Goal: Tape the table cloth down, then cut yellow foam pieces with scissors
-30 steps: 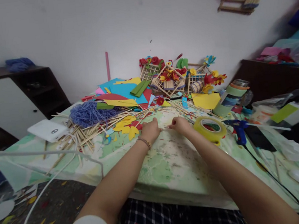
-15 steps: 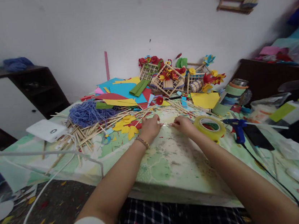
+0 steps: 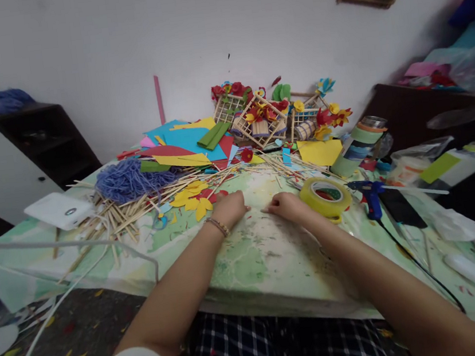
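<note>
My left hand [image 3: 230, 209], with a beaded bracelet on its wrist, is closed with the fingertips pinched low over the middle of the table. Facing it a short gap away, my right hand [image 3: 286, 206] is closed in a pinch too. A thin see-through strip, which looks like clear tape [image 3: 255, 208], spans the gap between the fingertips and is hard to make out. Just right of my right hand lies a big roll of yellowish clear tape [image 3: 326, 197]. Yellow paper flowers [image 3: 197, 200] lie left of my left hand.
Blue yarn [image 3: 131, 180] and many thin sticks [image 3: 123, 218] cover the left side, near a white box [image 3: 60, 211] with a cable. Stick frames with paper flowers [image 3: 260, 120] lean on the wall. A blue glue gun [image 3: 371, 199] and black phone [image 3: 401, 208] lie right.
My hands stay close together in a pinch, and the shiny strip between them shows less clearly. The whole view has shifted slightly, moving the table's things a little left.
</note>
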The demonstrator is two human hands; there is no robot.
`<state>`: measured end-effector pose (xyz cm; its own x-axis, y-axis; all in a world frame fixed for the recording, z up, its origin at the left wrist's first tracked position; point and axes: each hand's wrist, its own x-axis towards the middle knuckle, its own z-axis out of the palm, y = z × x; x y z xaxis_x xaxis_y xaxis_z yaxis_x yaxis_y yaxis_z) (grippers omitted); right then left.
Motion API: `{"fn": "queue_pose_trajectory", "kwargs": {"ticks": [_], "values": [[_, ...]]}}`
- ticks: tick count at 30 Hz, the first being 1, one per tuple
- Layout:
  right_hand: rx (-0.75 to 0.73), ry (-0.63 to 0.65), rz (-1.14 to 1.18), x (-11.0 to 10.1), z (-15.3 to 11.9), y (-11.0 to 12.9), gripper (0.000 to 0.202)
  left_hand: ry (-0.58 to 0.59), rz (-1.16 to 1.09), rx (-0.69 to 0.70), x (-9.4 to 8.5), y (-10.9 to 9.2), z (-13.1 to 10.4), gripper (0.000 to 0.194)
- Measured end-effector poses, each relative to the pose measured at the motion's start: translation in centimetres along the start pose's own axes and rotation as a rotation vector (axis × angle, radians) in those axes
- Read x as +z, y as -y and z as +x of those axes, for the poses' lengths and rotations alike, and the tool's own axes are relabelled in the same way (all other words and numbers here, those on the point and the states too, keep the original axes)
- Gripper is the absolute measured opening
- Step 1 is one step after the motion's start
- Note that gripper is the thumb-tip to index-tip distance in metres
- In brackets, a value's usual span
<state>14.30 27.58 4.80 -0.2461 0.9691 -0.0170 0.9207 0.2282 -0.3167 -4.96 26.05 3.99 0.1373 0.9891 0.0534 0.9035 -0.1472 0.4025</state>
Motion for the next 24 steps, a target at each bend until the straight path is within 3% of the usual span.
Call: {"fn": "queue_pose_trajectory", "kwargs": {"ticks": [3, 6, 13, 16, 19, 24], "values": [[0.114, 0.049, -0.013, 0.5, 0.5, 0.5, 0.037, 0.019, 0.025, -0.044, 0.3, 0.1, 0.1, 0.021], [0.159, 0.084, 0.022, -0.5, 0.9, 0.5, 0.041, 0.014, -0.001, -0.063, -0.4, 0.0, -0.1, 0.023], [0.128, 0.136, 0.236, -3.8, -0.6, -1.0, 0.044, 0.041, -0.196, 0.007, -2.8, -0.2, -0.8, 0.024], [0.063, 0.173, 0.458, -4.7, -1.7, -1.8, 0.037, 0.073, -0.331, 0.061, -3.1, 0.1, -0.9, 0.025], [0.065, 0.213, 0.617, -5.1, -2.3, -2.4, 0.032, 0.145, -0.293, 0.054, -3.0, 0.5, -0.8, 0.025], [0.098, 0.163, 0.342, -4.0, -2.2, -2.6, 0.018, 0.212, -0.078, 0.007, -2.2, 0.4, -1.0, 0.024]]}}
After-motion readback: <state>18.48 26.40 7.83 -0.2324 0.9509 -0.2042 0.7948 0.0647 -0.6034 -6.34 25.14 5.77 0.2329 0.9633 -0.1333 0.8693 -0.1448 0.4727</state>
